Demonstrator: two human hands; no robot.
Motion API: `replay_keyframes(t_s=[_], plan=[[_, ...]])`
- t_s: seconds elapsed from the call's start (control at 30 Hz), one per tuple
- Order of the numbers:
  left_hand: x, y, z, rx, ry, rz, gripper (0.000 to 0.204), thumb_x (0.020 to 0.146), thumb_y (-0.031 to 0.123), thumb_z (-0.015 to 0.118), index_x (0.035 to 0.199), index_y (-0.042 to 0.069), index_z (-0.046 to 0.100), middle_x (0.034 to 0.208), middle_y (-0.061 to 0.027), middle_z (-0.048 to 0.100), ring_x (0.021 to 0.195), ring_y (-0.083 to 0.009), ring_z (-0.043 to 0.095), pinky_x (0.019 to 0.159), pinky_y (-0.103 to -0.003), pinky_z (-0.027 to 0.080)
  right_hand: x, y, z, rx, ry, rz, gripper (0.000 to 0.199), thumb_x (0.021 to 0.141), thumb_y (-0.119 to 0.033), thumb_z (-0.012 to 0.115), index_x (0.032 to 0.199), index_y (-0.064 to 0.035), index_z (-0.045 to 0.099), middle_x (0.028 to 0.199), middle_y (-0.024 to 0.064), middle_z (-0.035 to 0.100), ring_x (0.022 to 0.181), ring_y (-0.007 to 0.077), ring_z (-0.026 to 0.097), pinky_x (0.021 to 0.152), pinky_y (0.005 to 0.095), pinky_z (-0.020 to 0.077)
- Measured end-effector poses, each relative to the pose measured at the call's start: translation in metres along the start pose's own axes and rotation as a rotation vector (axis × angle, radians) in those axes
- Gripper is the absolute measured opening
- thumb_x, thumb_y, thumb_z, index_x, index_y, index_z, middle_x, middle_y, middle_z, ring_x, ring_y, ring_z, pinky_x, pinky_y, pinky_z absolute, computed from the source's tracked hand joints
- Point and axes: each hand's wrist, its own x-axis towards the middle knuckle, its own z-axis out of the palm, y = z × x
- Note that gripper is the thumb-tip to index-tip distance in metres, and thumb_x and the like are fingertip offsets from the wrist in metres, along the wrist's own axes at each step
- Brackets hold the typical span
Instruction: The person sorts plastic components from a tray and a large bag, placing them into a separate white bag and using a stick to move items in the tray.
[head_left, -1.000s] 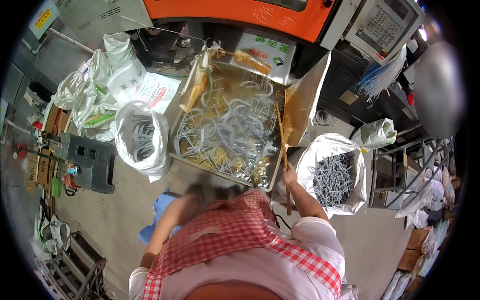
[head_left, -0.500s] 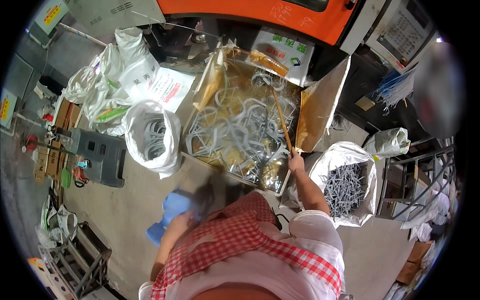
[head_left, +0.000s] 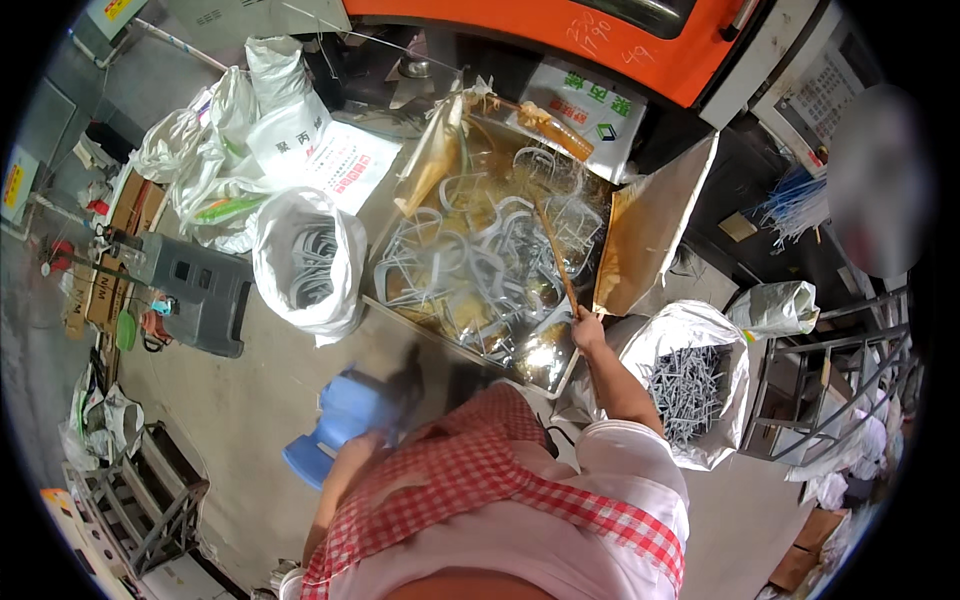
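Below, grey floor (head_left: 250, 400) around tray (head_left: 460, 348); beyond, orange machine (head_left: 530, 28).

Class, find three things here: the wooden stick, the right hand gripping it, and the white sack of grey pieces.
Wooden stick (head_left: 558, 256): head view, middle of the shaft.
Right hand (head_left: 590, 332): head view, middle of the hand.
White sack of grey pieces (head_left: 688, 325): head view, bare inner wall.

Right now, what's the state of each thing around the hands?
Right hand: grip closed around the stick.
Stick: slanted, reaching over the curved pieces.
Curved pieces: jumbled, wet-looking, in the tray.
Left white sack: open, gray strips inside.
Right white sack: open, short gray pieces inside.
Blue plastic piece: partly hidden by left hand.
Left hand: blurred; grip unclear.
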Motion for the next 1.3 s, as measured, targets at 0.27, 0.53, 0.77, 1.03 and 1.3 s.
replay_keyframes(t_s=[0.27, 0.53, 0.77, 1.03, 1.3], plan=[[0.010, 0.044, -0.022, 0.018, 0.110, -0.014, 0.023, 0.079, 0.016, 0.052, 0.097, 0.004, 0.057, 0.088, -0.0224, 0.060, 0.081, -0.0390, 0.057, 0.070, -0.045, 0.045, 0.002, -0.052, 0.015, 0.168, 0.119, 0.093, 0.036, 0.082, -0.017, 0.048, 0.118, -0.0147, 0.051, 0.095, 0.0190, 0.061, 0.089, 0.0363, 0.058, 0.076, 0.0416, 0.0453], [0.009, 0.029, -0.013, 0.003, 0.083, -0.041, 0.026, 0.078, 0.019, 0.055, 0.100, 0.007, 0.057, 0.090, -0.0200, 0.060, 0.083, -0.0383, 0.057, 0.071, -0.044, 0.045, 0.009, -0.051, 0.015, -0.017, 0.139, 0.192, 0.040, 0.087, -0.020, 0.042, 0.126, -0.0195, 0.040, 0.094, 0.0193, 0.061, 0.087, 0.0372, 0.059, 0.074, 0.0476, 0.0462], [0.016, 0.052, -0.021, 0.039, 0.053, -0.036, 0.040, 0.077, 0.020, 0.058, 0.114, 0.006, 0.054, 0.095, -0.0192, 0.062, 0.086, -0.0303, 0.062, 0.075, -0.037, 0.048, 0.085, -0.041, -0.026, -0.076, 0.065, 0.230, 0.035, 0.083, -0.017, 0.046, 0.119, -0.0153, 0.047, 0.105, 0.0198, 0.058, 0.100, 0.0362, 0.055, 0.084, 0.0435, 0.0439], [0.025, 0.041, -0.007, 0.007, 0.075, 0.020, 0.029, 0.076, 0.024, 0.055, 0.100, 0.007, 0.057, 0.090, -0.0216, 0.060, 0.084, -0.0395, 0.057, 0.072, -0.045, 0.045, 0.107, -0.034, -0.053, -0.257, -0.066, 0.057, 0.033, 0.081, -0.012, 0.045, 0.112, -0.0064, 0.055, 0.105, 0.0194, 0.059, 0.101, 0.0321, 0.056, 0.083, 0.0396, 0.0465], [0.027, 0.053, -0.012, 0.048, 0.024, -0.049, 0.042, 0.076, 0.016, 0.060, 0.115, 0.003, 0.053, 0.097, -0.0194, 0.062, 0.088, -0.0316, 0.061, 0.076, -0.037, 0.048, 0.024, -0.020, -0.073, 0.013, -0.119, 0.146, 0.028, 0.083, -0.020, 0.048, 0.106, -0.0060, 0.055, 0.092, 0.0213, 0.061, 0.089, 0.0341, 0.059, 0.075, 0.0416, 0.0464]])
